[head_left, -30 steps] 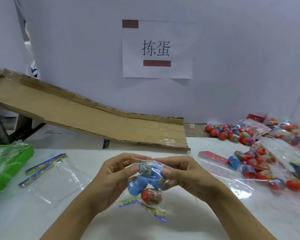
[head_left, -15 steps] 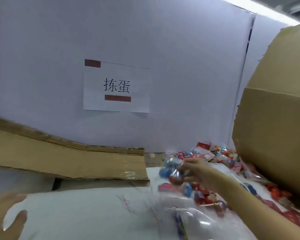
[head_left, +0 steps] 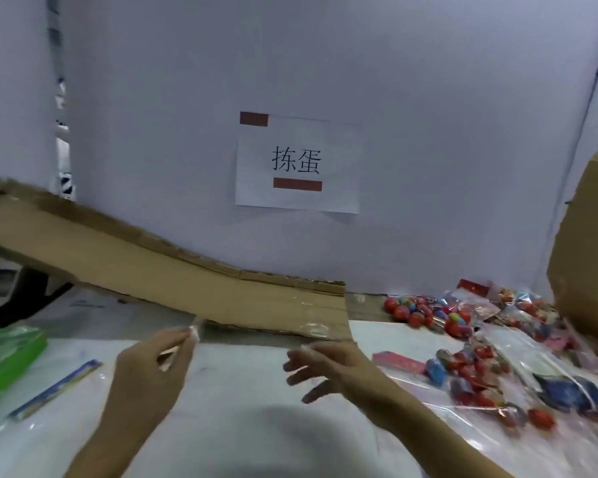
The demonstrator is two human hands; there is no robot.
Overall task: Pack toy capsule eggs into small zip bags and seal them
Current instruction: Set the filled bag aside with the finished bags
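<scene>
In front of you stands a pale partition wall (head_left: 428, 132), and on it hangs a white paper sign (head_left: 297, 163) with two printed characters and two brown tape strips. A long cardboard sheet (head_left: 145, 270) slopes down from the left onto the white worktop (head_left: 239, 391). At your right edge you see a big cardboard box (head_left: 587, 243). At the left edge lies a green tray (head_left: 11, 357) under clear plastic.

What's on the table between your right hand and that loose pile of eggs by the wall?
In the head view, only bare white table lies between the right hand and the egg pile; a pink strip sits lower down.
</scene>
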